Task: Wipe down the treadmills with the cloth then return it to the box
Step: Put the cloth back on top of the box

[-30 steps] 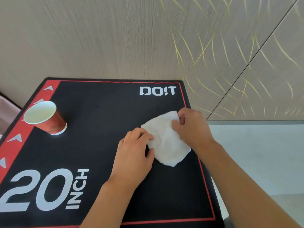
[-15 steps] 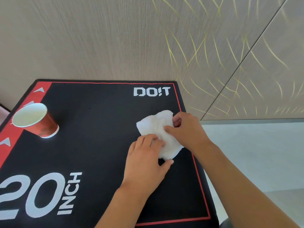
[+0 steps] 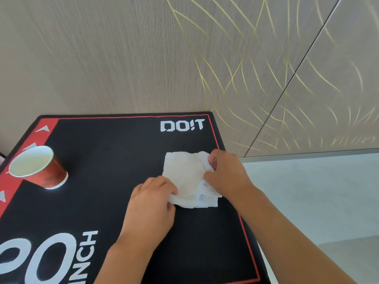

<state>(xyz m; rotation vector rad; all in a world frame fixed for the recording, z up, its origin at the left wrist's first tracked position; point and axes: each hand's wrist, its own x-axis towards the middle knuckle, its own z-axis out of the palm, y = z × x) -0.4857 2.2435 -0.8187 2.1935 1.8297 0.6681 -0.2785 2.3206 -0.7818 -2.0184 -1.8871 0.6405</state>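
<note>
White cloth [image 3: 189, 177] is lying folded on the black box [image 3: 114, 165] top, near its right red-lined edge. Left hand [image 3: 150, 208] is pinching the cloth's near-left corner with curled fingers; right hand [image 3: 226, 174] is gripping its right edge, fingers curled into the fabric. A red paper cup [image 3: 39, 167] is standing at the far left, well apart from the cloth. Beige wall [image 3: 143, 58] is rising right behind the box; pale floor [image 3: 307, 191] is showing on the right.
</note>
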